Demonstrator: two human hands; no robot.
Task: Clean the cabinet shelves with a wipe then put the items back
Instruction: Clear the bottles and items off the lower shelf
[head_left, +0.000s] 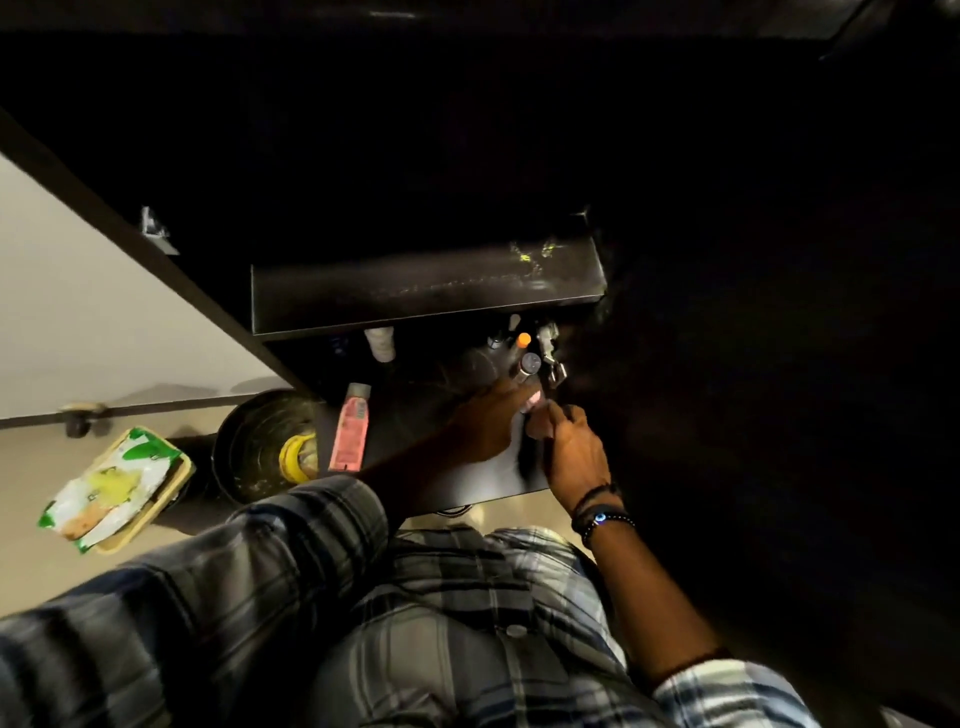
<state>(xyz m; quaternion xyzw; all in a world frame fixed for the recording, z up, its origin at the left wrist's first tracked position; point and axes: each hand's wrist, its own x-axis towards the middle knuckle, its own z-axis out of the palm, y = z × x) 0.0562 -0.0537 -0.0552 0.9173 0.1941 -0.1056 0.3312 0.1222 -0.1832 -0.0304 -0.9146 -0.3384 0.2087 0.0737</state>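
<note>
Head view: dark cabinet lower shelf (457, 467) holds the action, low and centre in the frame. Both hands meet at its back right corner, touching each other. The left hand (493, 415) reaches in from a plaid sleeve (291, 535), fingertips up against a cluster of small bottles; too dark to say whether it grips one. The right hand (571, 452), with dark bead bracelets (602, 514) on the wrist, has its fingers curled just beside the left one; what they hold, if anything, is hidden.

Cluster: orange-capped small bottle (523, 339), grey-capped small bottle (531, 361), shiny metallic item (550, 353), all upright at the shelf's back right. Pink flat tube (350, 434) lies on the shelf's left edge. White bottle (379, 344) stands at the back left. Dark upper shelf (426, 291) sits above, with pale smudges on its right part.

On the floor left of the cabinet: round black bin (249, 452) with a yellow thing inside, then a green-white-yellow wipe pack (119, 483) on a tan tray (171, 493).
</note>
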